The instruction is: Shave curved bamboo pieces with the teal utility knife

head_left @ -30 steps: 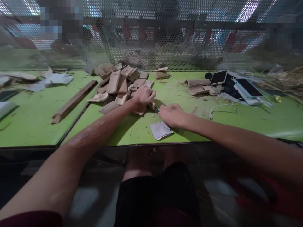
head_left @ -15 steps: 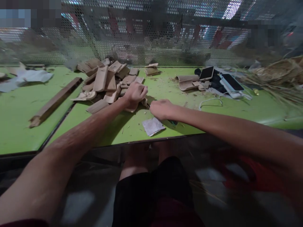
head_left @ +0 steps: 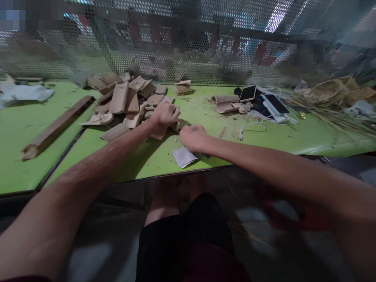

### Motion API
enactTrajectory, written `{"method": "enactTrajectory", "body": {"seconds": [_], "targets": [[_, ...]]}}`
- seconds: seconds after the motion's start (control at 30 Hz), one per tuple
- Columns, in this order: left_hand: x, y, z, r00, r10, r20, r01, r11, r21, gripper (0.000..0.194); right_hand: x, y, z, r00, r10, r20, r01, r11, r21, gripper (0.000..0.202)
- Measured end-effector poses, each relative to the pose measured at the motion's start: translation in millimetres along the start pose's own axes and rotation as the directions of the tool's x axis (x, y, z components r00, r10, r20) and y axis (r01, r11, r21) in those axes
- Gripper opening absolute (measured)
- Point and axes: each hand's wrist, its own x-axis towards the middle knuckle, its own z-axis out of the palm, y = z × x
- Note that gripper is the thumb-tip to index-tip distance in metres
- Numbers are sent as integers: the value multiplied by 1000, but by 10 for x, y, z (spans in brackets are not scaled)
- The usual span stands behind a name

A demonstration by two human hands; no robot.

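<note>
My left hand (head_left: 166, 114) is closed around a small curved tan wooden piece (head_left: 175, 126), whose end shows below the fingers. It rests at the right edge of a heap of similar pieces (head_left: 119, 98). Close on its right, my right hand (head_left: 194, 138) is curled shut around a slim tool. A bit of the tool's dark green handle (head_left: 206, 155) shows under the wrist, and its other end points at the wooden piece; the palm hides the rest, so its exact kind cannot be told. A folded greyish paper or cloth square (head_left: 184, 157) lies just below my right hand.
On the green table (head_left: 141, 156), a long wooden bar (head_left: 58, 127) lies left. Curved pieces (head_left: 226, 105), a dark-screened phone (head_left: 247, 93), a white-cased device (head_left: 276, 105) and a white cable (head_left: 252, 124) lie right. Dry fibres (head_left: 329, 94) spread at far right. A perforated metal screen (head_left: 176, 51) stands behind.
The view has turned a little to the right, so everything sits further left. Both hands keep their grips near the same spot, and my right forearm lies slightly lower, showing a wood shaving above it.
</note>
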Motion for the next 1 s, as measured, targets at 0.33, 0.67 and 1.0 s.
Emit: {"method": "enactTrajectory", "body": {"seconds": [0.33, 0.67, 1.0], "targets": [[-55, -57, -13, 1000, 12, 2, -12, 1000, -23, 43, 2, 147, 15, 999, 19, 49, -18, 1000, -17, 38], [-15, -82, -2, 997, 59, -47, -63, 995, -73, 44, -33, 191, 127, 988, -25, -152, 12, 996, -87, 38], [21, -83, 14, 999, 33, -42, -33, 999, 2, 47, 11, 76, 34, 996, -41, -79, 31, 993, -116, 39]]}}
